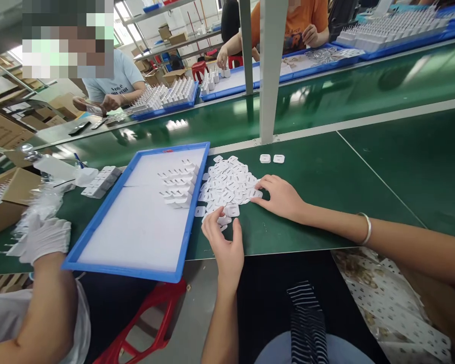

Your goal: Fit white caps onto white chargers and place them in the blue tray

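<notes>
White tags point(227, 182) lie piled against right hand point(282, 199); beyond left hand point(227, 250).

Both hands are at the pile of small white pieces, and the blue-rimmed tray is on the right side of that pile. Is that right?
Not quite: the head view shows the blue-rimmed tray on the left side of the pile of small white pieces. The left hand and right hand are indeed both at it.

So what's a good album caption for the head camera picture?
Left hand and right hand at a pile of white pieces beside a blue-rimmed tray.
</notes>
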Action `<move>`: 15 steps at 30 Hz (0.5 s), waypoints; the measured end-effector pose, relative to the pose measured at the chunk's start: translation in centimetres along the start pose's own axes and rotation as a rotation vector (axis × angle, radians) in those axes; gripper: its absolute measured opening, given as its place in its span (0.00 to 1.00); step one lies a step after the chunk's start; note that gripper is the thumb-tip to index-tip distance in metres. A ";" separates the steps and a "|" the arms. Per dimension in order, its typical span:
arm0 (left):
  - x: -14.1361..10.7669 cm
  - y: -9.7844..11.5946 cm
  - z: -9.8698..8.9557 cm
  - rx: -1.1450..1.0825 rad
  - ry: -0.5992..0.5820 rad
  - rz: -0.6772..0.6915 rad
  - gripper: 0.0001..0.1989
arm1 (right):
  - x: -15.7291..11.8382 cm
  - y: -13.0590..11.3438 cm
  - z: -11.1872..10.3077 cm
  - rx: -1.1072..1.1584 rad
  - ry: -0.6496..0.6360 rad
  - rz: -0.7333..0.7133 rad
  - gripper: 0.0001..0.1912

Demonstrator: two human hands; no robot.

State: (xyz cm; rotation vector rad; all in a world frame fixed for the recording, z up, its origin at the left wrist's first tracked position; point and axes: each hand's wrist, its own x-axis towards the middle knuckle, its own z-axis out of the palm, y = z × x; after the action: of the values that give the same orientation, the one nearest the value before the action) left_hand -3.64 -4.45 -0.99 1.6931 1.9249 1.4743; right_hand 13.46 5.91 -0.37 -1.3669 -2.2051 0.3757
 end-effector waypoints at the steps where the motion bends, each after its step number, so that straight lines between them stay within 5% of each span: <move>1: 0.0 -0.1 -0.1 -0.022 0.003 -0.003 0.17 | 0.0 0.1 0.1 -0.005 0.024 -0.030 0.09; 15: -0.2 -0.6 -0.2 -0.184 -0.027 -0.081 0.17 | 0.4 0.1 0.8 0.009 0.005 -0.059 0.12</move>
State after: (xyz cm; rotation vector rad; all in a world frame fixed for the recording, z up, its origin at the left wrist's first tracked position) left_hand -4.11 -4.65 -1.37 1.5292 1.7617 1.5376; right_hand 12.99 6.36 -0.96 -1.2937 -2.2319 0.3596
